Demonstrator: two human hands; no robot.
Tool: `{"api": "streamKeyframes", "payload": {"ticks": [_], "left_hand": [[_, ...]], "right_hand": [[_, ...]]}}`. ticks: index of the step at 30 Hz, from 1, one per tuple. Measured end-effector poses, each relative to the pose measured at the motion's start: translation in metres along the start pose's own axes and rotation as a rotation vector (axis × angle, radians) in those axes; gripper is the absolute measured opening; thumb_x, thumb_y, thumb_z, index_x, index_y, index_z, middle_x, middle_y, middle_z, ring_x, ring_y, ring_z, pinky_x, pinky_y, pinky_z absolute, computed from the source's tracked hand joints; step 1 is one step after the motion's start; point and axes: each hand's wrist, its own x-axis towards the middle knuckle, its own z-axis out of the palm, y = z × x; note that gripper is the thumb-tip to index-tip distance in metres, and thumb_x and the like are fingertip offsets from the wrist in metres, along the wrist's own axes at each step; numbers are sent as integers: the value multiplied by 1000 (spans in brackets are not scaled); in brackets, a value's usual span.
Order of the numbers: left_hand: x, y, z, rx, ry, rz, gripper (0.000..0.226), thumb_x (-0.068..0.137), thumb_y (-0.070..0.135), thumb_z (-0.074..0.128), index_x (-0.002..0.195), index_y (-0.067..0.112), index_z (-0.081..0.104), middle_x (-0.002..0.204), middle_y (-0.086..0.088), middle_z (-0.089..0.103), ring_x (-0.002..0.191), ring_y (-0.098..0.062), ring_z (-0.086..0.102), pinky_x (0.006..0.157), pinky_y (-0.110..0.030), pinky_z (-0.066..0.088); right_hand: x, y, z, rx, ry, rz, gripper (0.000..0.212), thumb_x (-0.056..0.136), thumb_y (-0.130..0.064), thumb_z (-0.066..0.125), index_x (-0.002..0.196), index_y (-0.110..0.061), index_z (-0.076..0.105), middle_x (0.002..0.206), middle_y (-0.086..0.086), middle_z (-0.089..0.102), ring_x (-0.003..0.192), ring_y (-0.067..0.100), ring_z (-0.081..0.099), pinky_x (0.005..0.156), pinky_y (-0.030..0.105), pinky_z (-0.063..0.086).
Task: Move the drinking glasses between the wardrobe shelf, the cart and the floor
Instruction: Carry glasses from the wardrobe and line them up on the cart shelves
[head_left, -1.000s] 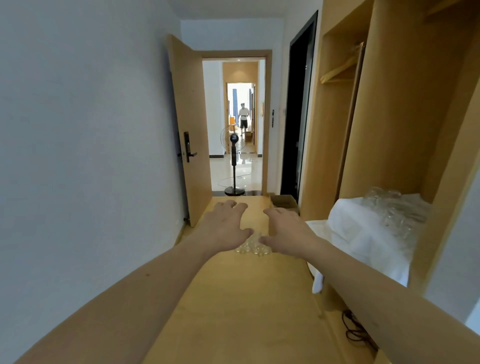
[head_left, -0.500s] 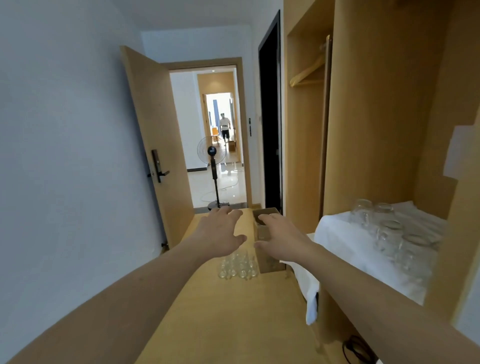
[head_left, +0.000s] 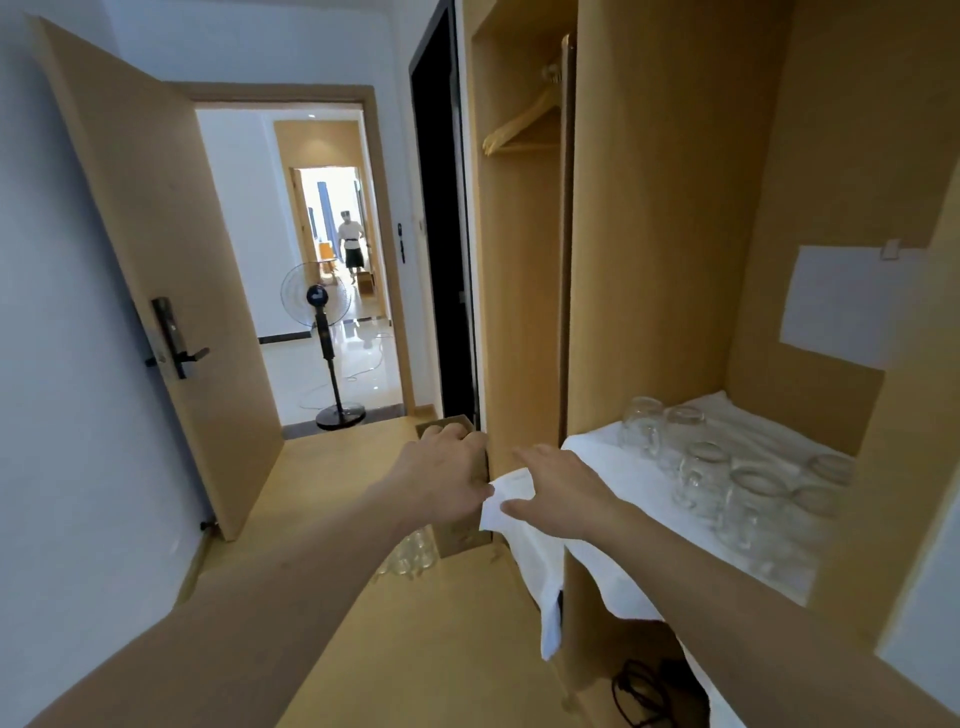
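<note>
Glasses (head_left: 727, 467) stand in a cluster on the white cloth (head_left: 613, 457) that covers the wardrobe shelf (head_left: 810, 597), to the right of my right hand (head_left: 558, 493) and a little beyond it. They are clear and round-bodied, packed close together, some touching. A second, smaller group of glasses (head_left: 410, 553) sits on the floor (head_left: 322, 457) just under my left hand (head_left: 441, 478), partly hidden by my wrist, right beside a cardboard box (head_left: 457, 535).

My left hand is held out in front of me, knuckles up, fingers bent loosely downward over the box; it holds nothing that I can see, though its fingertips are out of sight behind the knuckles. My right hand is flat and relaxed, fingers straight and spread, palm down over the corner of the cloth where it droops off the front edge of the shelf. It grasps nothing. The two hands are near each other, thumbs almost meeting above the hanging cloth corner.

Past my left hand, an open door (head_left: 156, 270) leans against the wall, and beyond my fingers a standing fan (head_left: 322, 312) is in the doorway. Far down the corridor a person (head_left: 350, 244) stands. Below my right forearm, black cables (head_left: 644, 691) lie in the bottom of the wardrobe.
</note>
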Motion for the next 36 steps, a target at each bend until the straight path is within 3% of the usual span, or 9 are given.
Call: {"api": "streamKeyframes", "payload": {"ticks": [3,5,12,20,25,32,36], "left_hand": [[45,-4,6,-31,-2,68,67,93,51,59,150,23,38,146,-6,47,136,-31,41,105,-51,45],[72,-5,10,-23,-5,118,66,94,52,58,149,21,40,147,-5,47,133,-29,43,104,-49,47],[165,-24,21,-90,-7,304,65,94,53,58,147,21,41,147,-7,46,131,-31,45,104,-48,47],[237,-38,35,-154,-49,486,70,94,50,60,154,24,33,152,-6,41,138,-31,38,110,-49,41],[269,-39,45,-167,-77,565,63,95,49,60,147,20,41,146,-7,45,133,-31,41,106,-49,43],[313,-5,67,-266,-125,683,58,94,49,62,144,25,45,136,-2,52,130,-29,46,101,-43,47],[341,40,77,-305,-123,751,65,94,48,63,151,29,39,146,-3,47,132,-28,45,103,-38,44]], "right_hand": [[24,20,-3,-64,1,96,75,88,-60,64,152,-32,36,158,-3,39,142,26,41,109,40,40],[38,30,-7,-98,4,159,80,89,-61,63,155,-30,31,162,-2,33,146,26,36,115,44,38],[96,45,-15,-179,35,312,71,89,-57,65,148,-25,41,148,2,48,133,27,46,104,41,45],[140,59,-16,-196,63,472,74,90,-54,64,153,-26,37,153,0,46,138,26,42,110,44,41],[156,70,-13,-217,76,574,75,91,-55,64,152,-22,37,154,3,43,141,27,39,113,43,39],[147,108,-15,-214,75,728,77,90,-54,64,154,-24,35,152,4,44,138,27,41,110,41,41],[136,145,-31,-236,91,812,74,89,-54,64,151,-24,38,149,5,46,136,28,44,107,41,43]]}}
